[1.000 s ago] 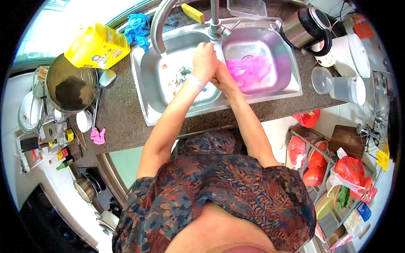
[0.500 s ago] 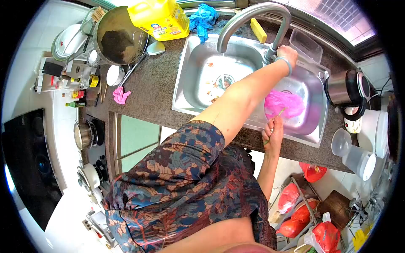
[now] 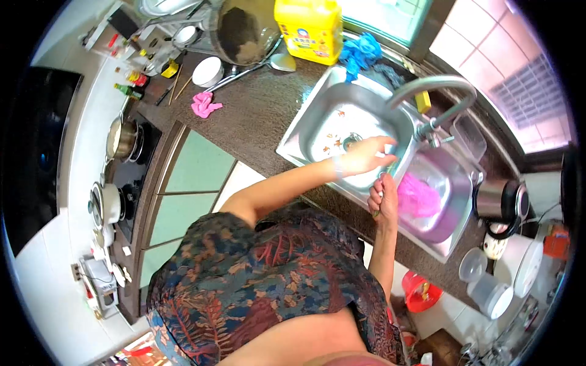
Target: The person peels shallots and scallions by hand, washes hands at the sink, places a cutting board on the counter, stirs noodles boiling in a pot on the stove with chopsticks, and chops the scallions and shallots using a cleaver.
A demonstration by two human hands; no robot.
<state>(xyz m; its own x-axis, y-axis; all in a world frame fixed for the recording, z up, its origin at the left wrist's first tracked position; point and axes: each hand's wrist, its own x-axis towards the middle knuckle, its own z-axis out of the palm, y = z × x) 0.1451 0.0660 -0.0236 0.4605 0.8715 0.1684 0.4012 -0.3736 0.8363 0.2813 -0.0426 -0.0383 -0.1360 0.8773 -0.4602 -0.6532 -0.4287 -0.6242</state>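
Observation:
My left hand (image 3: 366,157) is over the left sink basin (image 3: 332,110), its fingers apart and nothing seen in it. Just to its right, my right hand (image 3: 383,198) is closed around a thin green stalk (image 3: 376,213) at the front edge of the sink. Small reddish-brown scraps (image 3: 332,146) lie near the drain in the left basin. A pink plastic bag (image 3: 418,196) lies in the right basin. The faucet (image 3: 436,85) arches over the divider, and no stream of water can be made out.
Behind the sink are a yellow jug (image 3: 309,33), a blue cloth (image 3: 361,53) and a yellow sponge (image 3: 423,102). A wok (image 3: 244,30), white bowl (image 3: 208,72) and pink cloth (image 3: 206,105) sit left. A kettle (image 3: 497,200) and plastic containers (image 3: 491,296) stand right.
The view has turned. My left hand has left the faucet's base and come over the left basin, near my right hand. My right hand still holds the stalk.

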